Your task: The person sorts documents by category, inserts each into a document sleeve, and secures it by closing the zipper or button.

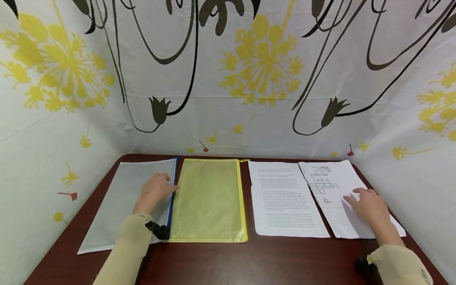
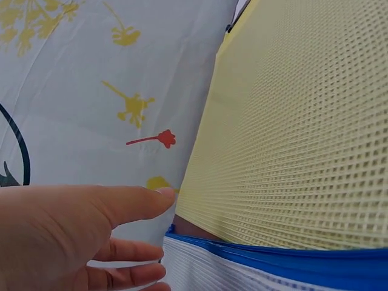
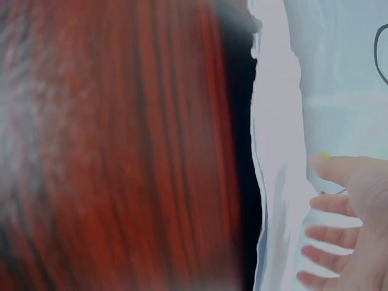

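My left hand (image 1: 154,192) is over a whitish mesh zip folder (image 1: 122,194) with a blue zip edge, its thumb reaching toward the yellow mesh zip folder (image 1: 210,202). In the left wrist view, the fingers (image 2: 130,248) are loosely extended and hold nothing; whether they touch the folder I cannot tell. Over at the right, my right hand (image 1: 369,206) is above a stack of paper with printed diagrams (image 1: 338,198). Its fingers (image 3: 330,233) are spread in the right wrist view, with nothing gripped. Beside that stack lies a stack of text-printed paper (image 1: 285,202).
All four items lie in a row on a dark reddish-brown table (image 1: 213,263). A white curtain-like sheet (image 1: 213,79) with yellow and dark flower prints rises behind the table and along both sides. Small pull tags show at the folders' edges.
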Demonstrator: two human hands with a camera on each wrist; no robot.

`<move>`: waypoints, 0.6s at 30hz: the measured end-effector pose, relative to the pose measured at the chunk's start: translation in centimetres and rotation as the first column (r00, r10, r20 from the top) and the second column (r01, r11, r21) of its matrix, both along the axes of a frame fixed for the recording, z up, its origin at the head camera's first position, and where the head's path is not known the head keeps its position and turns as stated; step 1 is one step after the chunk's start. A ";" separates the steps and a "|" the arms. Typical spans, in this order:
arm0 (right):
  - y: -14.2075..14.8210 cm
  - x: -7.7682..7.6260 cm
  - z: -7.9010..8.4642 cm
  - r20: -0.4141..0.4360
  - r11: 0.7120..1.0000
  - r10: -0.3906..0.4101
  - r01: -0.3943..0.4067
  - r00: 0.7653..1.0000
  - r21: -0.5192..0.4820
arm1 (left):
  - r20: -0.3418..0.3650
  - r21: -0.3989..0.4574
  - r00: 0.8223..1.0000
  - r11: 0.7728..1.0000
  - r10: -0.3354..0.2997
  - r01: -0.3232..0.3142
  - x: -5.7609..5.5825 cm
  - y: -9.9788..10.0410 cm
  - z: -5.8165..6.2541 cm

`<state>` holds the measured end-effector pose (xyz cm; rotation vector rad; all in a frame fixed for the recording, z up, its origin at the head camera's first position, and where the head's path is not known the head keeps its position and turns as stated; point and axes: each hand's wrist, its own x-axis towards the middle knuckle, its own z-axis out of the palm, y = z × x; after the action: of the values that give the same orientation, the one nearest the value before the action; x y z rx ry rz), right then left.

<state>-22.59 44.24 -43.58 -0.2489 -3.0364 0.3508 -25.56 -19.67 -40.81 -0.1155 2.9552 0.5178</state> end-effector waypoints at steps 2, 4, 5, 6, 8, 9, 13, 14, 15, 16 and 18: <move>0.2 0.2 0.1 0.023 1.000 -0.027 0.027 0.999 0.000 | 0.008 -0.002 1.000 1.000 0.008 -0.008 0.1 0.0 -0.3; 0.5 0.2 0.2 0.062 0.999 -0.045 0.045 0.997 -0.003 | 0.019 0.000 1.000 1.000 0.015 -0.015 0.1 -0.1 -0.5; 0.6 0.3 0.2 0.077 0.999 -0.050 0.050 0.996 -0.001 | 0.026 0.000 1.000 1.000 0.017 -0.017 0.2 -0.1 -0.6; 0.8 0.3 0.3 0.091 0.999 -0.052 0.052 0.994 0.002 | 0.033 0.001 0.999 1.000 0.018 -0.018 0.2 -0.1 -0.8; 1.0 0.3 0.4 0.124 0.998 -0.060 0.060 0.990 0.002 | 0.050 -0.001 0.998 1.000 0.022 -0.022 0.2 -0.2 -1.1; 1.1 0.4 0.4 0.139 0.998 -0.063 0.064 0.988 -0.001 | 0.058 0.000 0.998 1.000 0.026 -0.026 0.2 -0.2 -1.2; 1.3 0.5 0.5 0.207 0.995 -0.097 0.101 0.974 -0.008 | 0.079 -0.001 0.996 0.999 0.036 -0.036 0.2 -0.3 -1.6; 1.3 0.5 0.5 0.223 0.993 -0.110 0.115 0.969 -0.010 | 0.081 0.001 0.996 0.999 0.038 -0.038 0.2 -0.3 -1.7; 1.2 0.5 0.6 0.241 0.991 -0.124 0.131 0.963 -0.013 | 0.082 0.001 0.996 0.999 0.039 -0.040 0.2 -0.3 -1.8; 1.2 0.6 0.6 0.258 0.989 -0.135 0.145 0.957 -0.018 | 0.083 0.000 0.996 0.999 0.042 -0.042 0.2 -0.3 -1.9; 1.1 0.7 0.7 0.287 0.984 -0.160 0.177 0.944 -0.032 | 0.084 0.001 0.995 0.999 0.047 -0.047 0.2 -0.3 -2.1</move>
<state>-21.87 45.30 -42.92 -0.6098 -3.2526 0.4234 -25.36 -20.01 -42.87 -0.2017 2.8761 0.5106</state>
